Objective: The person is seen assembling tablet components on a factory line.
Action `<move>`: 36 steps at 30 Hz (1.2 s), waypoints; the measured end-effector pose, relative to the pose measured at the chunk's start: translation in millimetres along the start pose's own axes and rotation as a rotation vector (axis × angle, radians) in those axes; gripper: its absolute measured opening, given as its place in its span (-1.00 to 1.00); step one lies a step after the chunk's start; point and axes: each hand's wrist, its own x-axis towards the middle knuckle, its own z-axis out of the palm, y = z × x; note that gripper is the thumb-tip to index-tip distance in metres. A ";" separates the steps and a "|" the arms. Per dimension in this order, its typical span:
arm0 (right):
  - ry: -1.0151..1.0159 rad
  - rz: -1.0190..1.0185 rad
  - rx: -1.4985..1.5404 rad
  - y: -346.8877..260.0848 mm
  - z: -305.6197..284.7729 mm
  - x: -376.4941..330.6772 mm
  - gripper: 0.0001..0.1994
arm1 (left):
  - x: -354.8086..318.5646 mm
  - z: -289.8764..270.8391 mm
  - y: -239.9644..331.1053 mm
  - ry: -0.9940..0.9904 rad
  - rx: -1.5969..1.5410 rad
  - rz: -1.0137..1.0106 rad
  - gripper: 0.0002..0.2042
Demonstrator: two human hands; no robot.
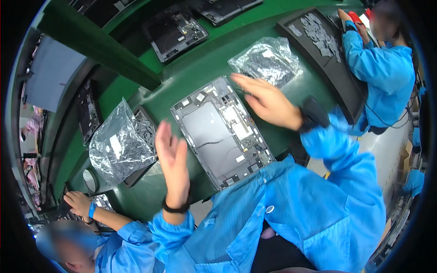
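Observation:
An opened laptop or tablet chassis (207,125) lies tilted on the green bench before me, its inner side up, with circuit boards, a dark cable and small white labels showing. Off its left edge hovers my left hand (172,150), fingers stretched and nothing in it. My right hand (266,100) is raised by the far right corner, its fingers extended and empty. Close to the left hand sits a clear plastic bag (120,148) of small dark parts. Beyond the right hand is another clear bag (266,59) with similar dark pieces.
A black tray (318,41) of grey pieces stands at the right, beside a co-worker (380,68) in blue. Another co-worker (118,236) works at lower left. More open chassis (175,34) sit on the far green surface. A green post (100,50) slants across the left.

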 end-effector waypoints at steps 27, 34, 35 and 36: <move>0.093 0.737 1.346 -15.0 -33.5 -54.9 -0.53 | 38.0 31.9 2.4 -0.343 -0.521 -0.323 -0.62; 0.080 0.695 1.013 18.6 -63.2 -2.2 -0.62 | 63.5 59.0 12.6 -0.308 -0.519 -0.269 -0.60; 0.031 0.669 1.066 24.2 -67.8 7.3 -0.62 | 69.4 58.9 15.9 -0.333 -0.552 -0.281 -0.60; -0.003 0.652 1.111 32.6 -75.8 14.4 -0.62 | 76.4 62.0 17.7 -0.375 -0.589 -0.298 -0.61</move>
